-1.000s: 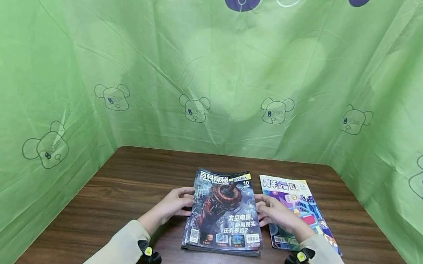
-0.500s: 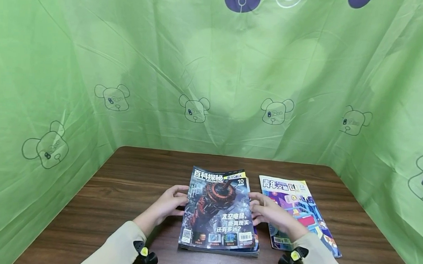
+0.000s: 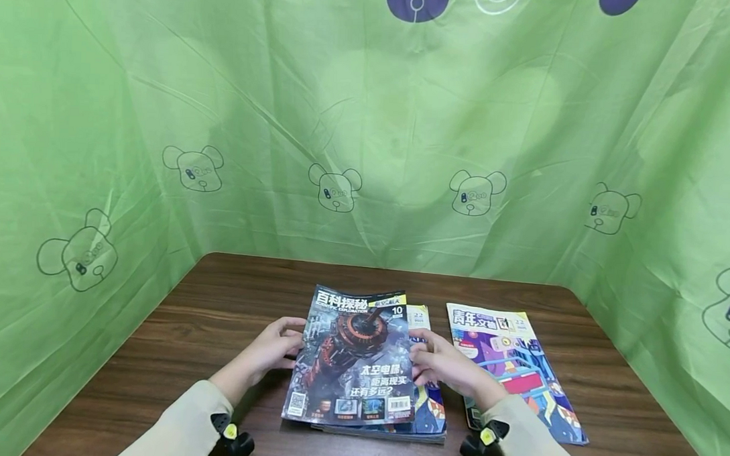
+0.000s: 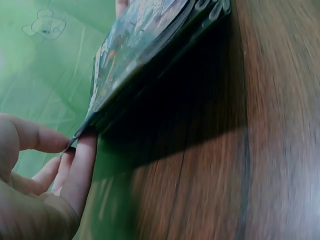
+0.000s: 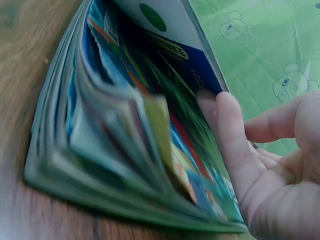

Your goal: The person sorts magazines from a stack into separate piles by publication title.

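Note:
In the head view a dark magazine with a red-and-black machine on its cover is held level, a little above a stack of magazines. My left hand pinches its left edge between thumb and fingers; the left wrist view shows the same hand on the overhanging corner. Its right edge is pinched by my right hand. Seen from the right wrist, the cover is raised at that edge and the stack's page edges show beneath. The stack's top cover is mostly hidden.
To the right, a separate purple-and-blue magazine lies on the brown wooden table, partly behind my right forearm. Green curtain with bear drawings surrounds the table's back and sides.
The dark magazine has slid left off the stack, carried by both hands, which moved left with it. A colourful magazine cover is now exposed on the right side of the stack.

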{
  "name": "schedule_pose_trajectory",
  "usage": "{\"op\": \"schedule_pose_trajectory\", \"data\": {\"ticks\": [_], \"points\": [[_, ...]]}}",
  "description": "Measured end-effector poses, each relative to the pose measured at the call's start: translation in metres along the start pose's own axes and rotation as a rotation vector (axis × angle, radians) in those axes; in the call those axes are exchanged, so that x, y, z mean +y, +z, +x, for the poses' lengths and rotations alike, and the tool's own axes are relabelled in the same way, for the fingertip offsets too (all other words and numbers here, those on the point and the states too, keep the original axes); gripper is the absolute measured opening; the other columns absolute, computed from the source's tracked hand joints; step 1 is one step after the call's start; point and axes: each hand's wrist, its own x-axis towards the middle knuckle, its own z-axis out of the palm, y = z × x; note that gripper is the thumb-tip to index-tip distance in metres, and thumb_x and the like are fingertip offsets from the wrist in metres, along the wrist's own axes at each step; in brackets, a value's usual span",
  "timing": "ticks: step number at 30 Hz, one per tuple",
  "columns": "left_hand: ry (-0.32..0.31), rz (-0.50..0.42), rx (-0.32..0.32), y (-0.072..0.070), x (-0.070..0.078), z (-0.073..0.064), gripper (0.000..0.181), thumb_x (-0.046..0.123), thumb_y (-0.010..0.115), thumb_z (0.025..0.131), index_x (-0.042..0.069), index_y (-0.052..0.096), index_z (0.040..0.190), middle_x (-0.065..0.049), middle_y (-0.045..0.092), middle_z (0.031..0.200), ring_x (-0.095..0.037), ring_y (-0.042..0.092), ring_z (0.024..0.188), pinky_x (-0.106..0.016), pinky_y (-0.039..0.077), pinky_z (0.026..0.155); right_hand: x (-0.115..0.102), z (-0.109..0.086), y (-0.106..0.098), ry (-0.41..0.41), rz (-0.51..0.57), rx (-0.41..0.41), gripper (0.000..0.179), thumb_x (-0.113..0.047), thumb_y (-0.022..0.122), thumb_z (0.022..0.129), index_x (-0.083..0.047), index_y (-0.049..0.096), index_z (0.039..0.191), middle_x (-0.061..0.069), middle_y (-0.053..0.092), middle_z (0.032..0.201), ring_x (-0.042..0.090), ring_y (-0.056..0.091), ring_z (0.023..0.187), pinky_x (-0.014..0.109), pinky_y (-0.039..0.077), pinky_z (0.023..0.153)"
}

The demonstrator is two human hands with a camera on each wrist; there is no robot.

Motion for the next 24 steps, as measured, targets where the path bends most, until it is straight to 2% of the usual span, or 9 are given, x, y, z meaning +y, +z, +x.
{"op": "schedule_pose_trajectory", "data": {"ticks": [9,24], "points": [[-0.009,0.063,0.013,-0.021,-0.002,-0.002,0.052,-0.003,0.053,0.09,-0.006,0.043,0.141,-0.023,0.055,0.116,-0.026,0.064,0.087,-0.039,0.059,0.065,-0.005,0.014,0.018,-0.011,-0.002,-0.04,0.06,-0.004,0.053,0.1,0.005,0.021,0.15,0.014,0.055,0.102,0.019,0.064,0.074,0.029,0.059,0.063],[-0.003,0.127,0.032,-0.063,0.0,-0.008,0.054,-0.004,0.047,0.095,-0.008,0.034,0.147,-0.026,0.051,0.12,-0.025,0.062,0.089,-0.044,0.061,0.071,-0.01,0.044,0.059,0.017,-0.02,-0.013,0.06,-0.003,0.052,0.099,0.004,0.024,0.151,0.013,0.06,0.103,0.018,0.066,0.073,0.025,0.056,0.056]]}}
